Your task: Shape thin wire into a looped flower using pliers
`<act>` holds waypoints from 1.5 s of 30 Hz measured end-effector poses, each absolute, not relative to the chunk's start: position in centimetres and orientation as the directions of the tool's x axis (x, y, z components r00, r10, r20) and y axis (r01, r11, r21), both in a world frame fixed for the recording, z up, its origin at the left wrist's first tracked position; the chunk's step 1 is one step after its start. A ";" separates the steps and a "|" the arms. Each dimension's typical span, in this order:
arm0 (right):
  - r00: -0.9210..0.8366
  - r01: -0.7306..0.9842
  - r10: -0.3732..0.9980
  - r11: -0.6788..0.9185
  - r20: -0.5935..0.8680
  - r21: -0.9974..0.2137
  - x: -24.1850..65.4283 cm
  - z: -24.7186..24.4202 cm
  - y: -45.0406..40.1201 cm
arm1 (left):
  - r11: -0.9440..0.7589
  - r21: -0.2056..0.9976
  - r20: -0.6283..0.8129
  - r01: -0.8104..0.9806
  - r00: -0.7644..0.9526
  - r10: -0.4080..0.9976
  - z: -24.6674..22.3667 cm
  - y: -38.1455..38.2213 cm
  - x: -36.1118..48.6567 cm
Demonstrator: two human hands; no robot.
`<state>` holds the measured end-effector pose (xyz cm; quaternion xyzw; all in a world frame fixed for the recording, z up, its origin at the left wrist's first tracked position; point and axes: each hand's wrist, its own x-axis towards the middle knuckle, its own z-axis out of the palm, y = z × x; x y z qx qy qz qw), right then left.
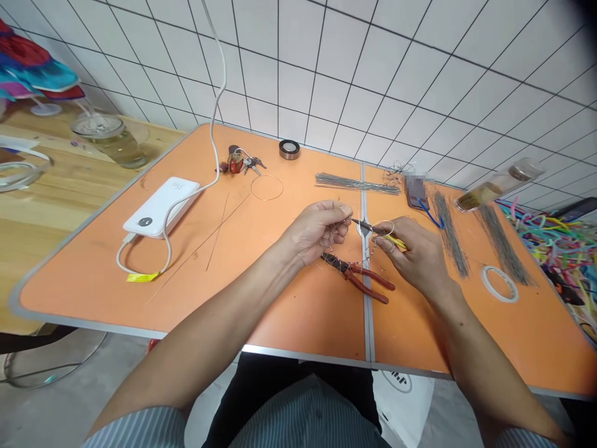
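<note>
Pinched between the fingers of my left hand (324,230) is a thin wire piece (332,236) with small bends along it. My right hand (415,252) is closed around needle-nose pliers (396,242) with yellow handles, whose dark tip points left, close to my left fingertips. A loop of wire (386,229) shows by the right fingers, and a twisted strand hangs below. On the orange table beneath both hands lie red-handled pliers (368,280), their dark jaws toward my left wrist.
A bundle of straight wires (357,183) lies behind my hands; more wire bundles (450,233), a tape roll (499,284) and a phone (416,191) are right. Left are a white power bank (162,206) with its cable, keys (252,163), black tape (290,149) and a wire ring (267,187).
</note>
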<state>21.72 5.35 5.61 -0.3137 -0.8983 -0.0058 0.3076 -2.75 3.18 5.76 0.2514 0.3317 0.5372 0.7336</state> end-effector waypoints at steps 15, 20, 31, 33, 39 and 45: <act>-0.626 0.519 0.592 0.802 0.507 -0.297 21.9 6.0 5.7 | 0.323 0.756 -0.225 -0.570 0.238 0.945 5.6 3.2 -2.9; -0.614 0.505 0.633 0.774 0.471 -0.382 21.9 5.9 5.8 | 0.360 0.730 -0.248 -0.580 0.266 0.932 5.7 3.2 -2.9; -0.620 0.482 0.650 0.757 0.439 -0.441 22.0 5.8 6.2 | 0.435 0.680 -0.290 -0.590 0.329 0.899 5.7 3.2 -2.6; -0.624 0.475 0.630 0.776 0.462 -0.416 22.0 5.8 6.2 | 0.451 0.665 -0.306 -0.596 0.333 0.892 5.7 3.1 -2.6; -0.662 0.464 0.529 0.846 0.531 -0.263 22.1 5.3 6.5 | 0.470 0.636 -0.339 -0.613 0.325 0.883 5.6 3.1 -2.4; -0.701 0.490 0.435 0.870 0.565 -0.061 22.7 4.7 6.8 | 0.492 0.626 -0.373 -0.604 0.322 0.870 5.9 2.9 -2.4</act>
